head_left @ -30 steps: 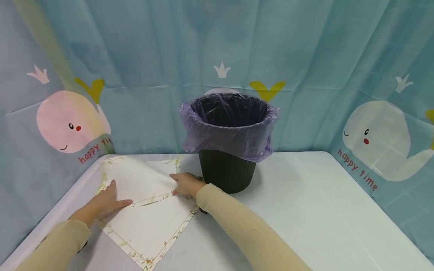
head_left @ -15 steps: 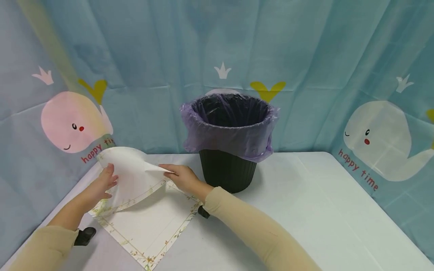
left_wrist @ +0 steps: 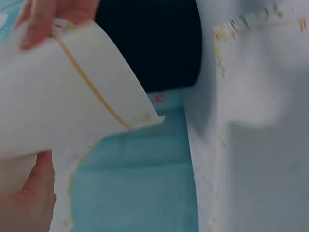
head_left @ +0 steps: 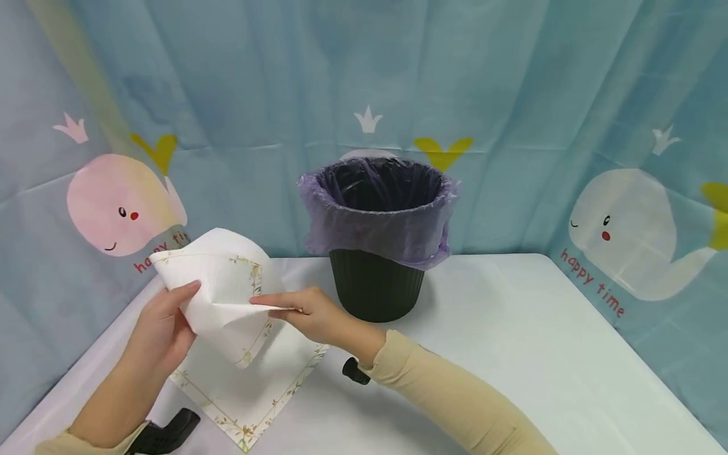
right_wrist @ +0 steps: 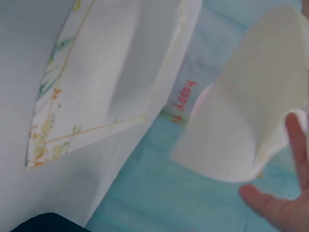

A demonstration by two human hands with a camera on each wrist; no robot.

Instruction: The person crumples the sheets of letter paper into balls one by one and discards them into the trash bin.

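Note:
A white sheet of paper (head_left: 222,272) with a printed leafy border is held up off the table, curled and creased toward the right. My left hand (head_left: 165,328) grips its left side, thumb across the front. At the right, the fingertips of my right hand (head_left: 313,313) pinch a fold of the same sheet. The left wrist view shows the raised paper (left_wrist: 82,101) between both hands, its orange border line visible. Beneath it, a second bordered sheet (head_left: 244,404) lies flat on the table, its far part hidden behind the raised one.
A black bin (head_left: 378,287) lined with a purple plastic bag (head_left: 381,230) stands just right of my right hand, at the back of the white table (head_left: 512,354). Blue curtains (head_left: 256,95) with whale prints enclose the back and sides. Dark wrist devices hang under both forearms.
The upper sheet has come up off the lower one and curled. My left hand has gone from lying at its edge to gripping it; my right hand has kept a pinch and come slightly nearer.

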